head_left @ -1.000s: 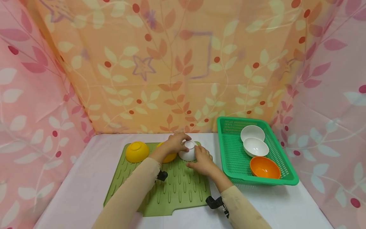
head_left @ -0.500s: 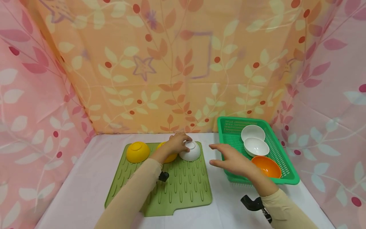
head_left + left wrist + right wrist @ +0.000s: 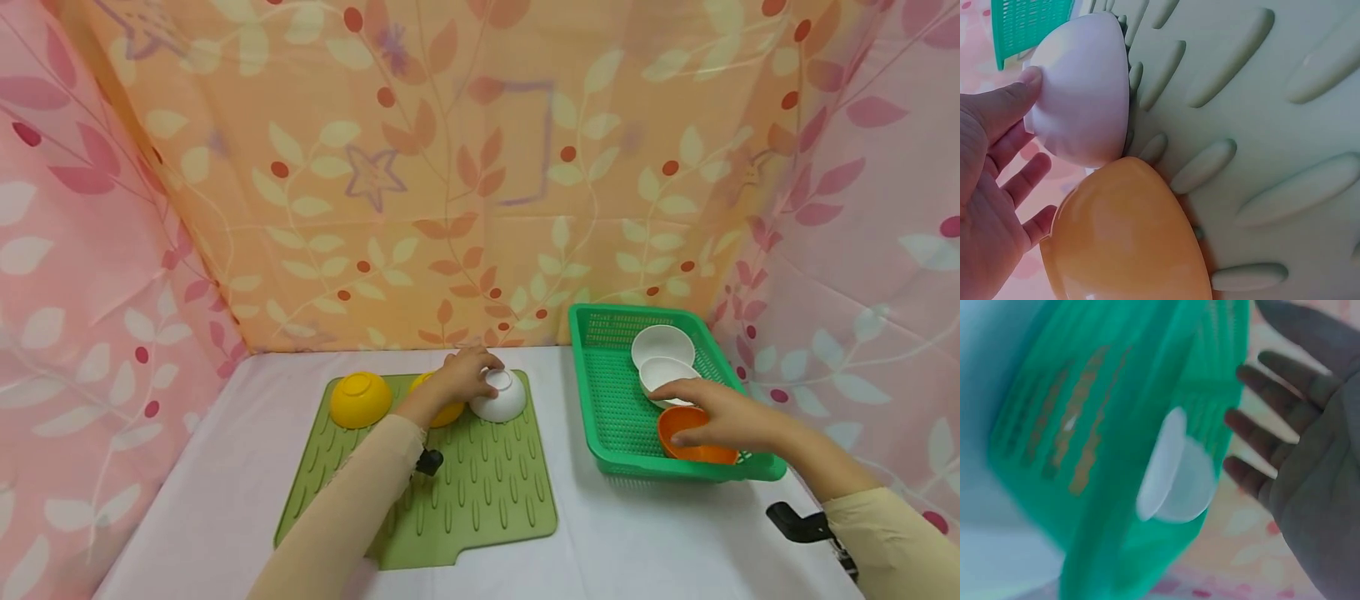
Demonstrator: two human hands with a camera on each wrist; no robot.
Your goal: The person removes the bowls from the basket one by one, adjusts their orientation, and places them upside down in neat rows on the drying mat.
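My left hand (image 3: 467, 375) holds an upside-down white bowl (image 3: 506, 405) by its foot, the thumb (image 3: 1034, 78) lying on the base. The bowl stands rim down on the green drying mat (image 3: 480, 508). Beside it, partly behind the left wrist, is an upturned yellow bowl (image 3: 1125, 231); another yellow bowl (image 3: 360, 402) sits at the mat's far left corner. My right hand (image 3: 723, 417), thumb and fingers spread apart, hovers over the orange bowl (image 3: 677, 422) in the green basket (image 3: 591, 417) and covers part of it. Nothing shows in its grasp.
Two white bowls, the back one (image 3: 663, 343) and the front one (image 3: 660, 377), lean open side up in the basket behind the orange bowl. A white cloth (image 3: 202, 467) covers the table. Patterned curtains (image 3: 480, 167) close off the back and both sides.
My right hand has let go of the white bowl on the mat and swung right, past the mat's edge, to above the basket. The left hand has stayed on the white bowl.
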